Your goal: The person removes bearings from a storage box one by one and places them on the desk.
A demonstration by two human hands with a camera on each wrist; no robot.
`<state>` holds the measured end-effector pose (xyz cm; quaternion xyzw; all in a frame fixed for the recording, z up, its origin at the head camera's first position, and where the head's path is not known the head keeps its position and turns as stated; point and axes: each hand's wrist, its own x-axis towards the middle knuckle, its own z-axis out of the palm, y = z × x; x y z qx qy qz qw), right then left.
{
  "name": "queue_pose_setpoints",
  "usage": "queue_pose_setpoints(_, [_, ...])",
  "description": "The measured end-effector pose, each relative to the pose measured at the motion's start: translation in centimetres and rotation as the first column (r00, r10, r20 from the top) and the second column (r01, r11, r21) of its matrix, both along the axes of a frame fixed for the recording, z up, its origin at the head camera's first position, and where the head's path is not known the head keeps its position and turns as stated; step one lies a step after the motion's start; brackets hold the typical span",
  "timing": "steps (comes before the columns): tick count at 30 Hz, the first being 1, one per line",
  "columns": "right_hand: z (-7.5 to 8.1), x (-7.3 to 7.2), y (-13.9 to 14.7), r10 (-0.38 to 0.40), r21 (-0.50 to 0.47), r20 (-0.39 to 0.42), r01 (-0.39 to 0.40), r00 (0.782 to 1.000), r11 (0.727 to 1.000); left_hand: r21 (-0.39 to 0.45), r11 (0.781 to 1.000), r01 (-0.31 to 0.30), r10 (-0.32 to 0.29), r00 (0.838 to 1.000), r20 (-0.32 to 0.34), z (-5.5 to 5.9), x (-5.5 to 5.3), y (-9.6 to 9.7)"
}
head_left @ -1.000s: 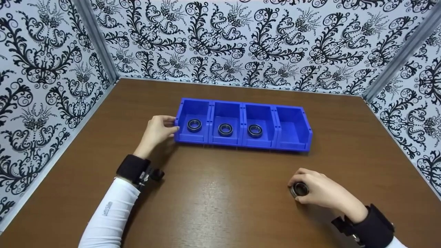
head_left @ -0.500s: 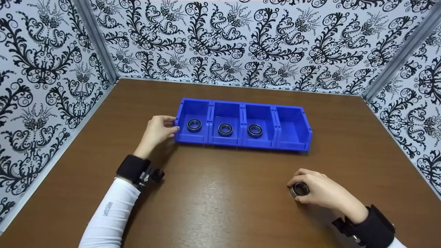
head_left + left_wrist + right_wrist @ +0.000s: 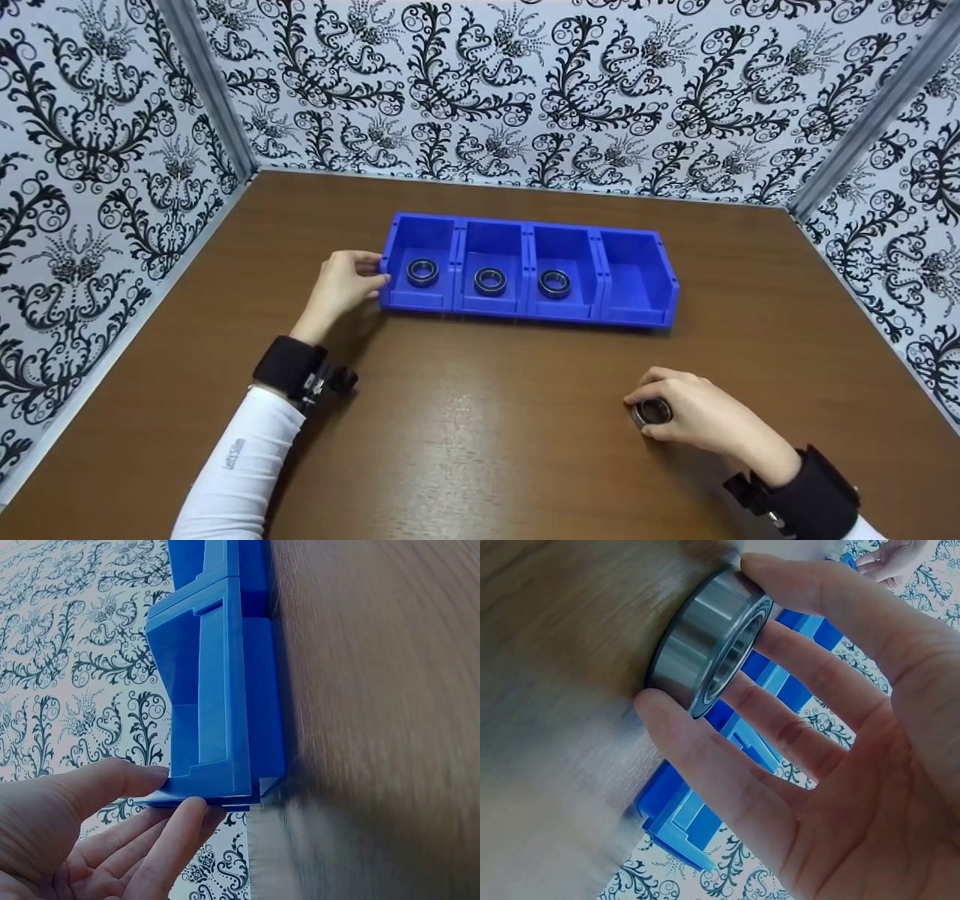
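A blue bin with compartments side by side (image 3: 525, 311) stands on the table. My left hand (image 3: 346, 286) pinches its left side wall, thumb inside and fingers outside, as the left wrist view confirms. Three ball bearings lie in it: one in the leftmost compartment (image 3: 423, 273), one in the second (image 3: 490, 282), one in the third (image 3: 554, 284). The rightmost compartment holds nothing. Toward the front right, my right hand (image 3: 697, 412) grips another ball bearing (image 3: 709, 641) by its rim between thumb and fingers. That bearing is on or just above the tabletop.
The brown wooden table (image 3: 465, 420) extends between the bin and my arms. Patterned wall panels (image 3: 525, 97) close off the back and both sides, with grey metal posts (image 3: 217, 90) at the corners. Black straps with small cameras (image 3: 289, 367) are around both wrists.
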<state>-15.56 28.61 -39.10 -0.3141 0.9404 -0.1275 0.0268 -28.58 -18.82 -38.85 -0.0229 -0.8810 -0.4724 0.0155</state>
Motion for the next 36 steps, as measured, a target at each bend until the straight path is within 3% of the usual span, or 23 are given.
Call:
queue_pose_setpoints(18, [0.0, 0.0, -0.1, 0.014, 0.030, -0.005, -0.013, 1.000, 0.999, 0.001, 1.000, 0.002, -0.002, 1.000, 0.010, 0.0, 0.0, 0.0])
queue_pose_setpoints(36, [1.2, 0.0, 0.0, -0.023, -0.018, 0.002, 0.023, 1.000, 1.000, 0.015, 1.000, -0.001, 0.001, 1.000, 0.004, -0.1, 0.0, 0.0])
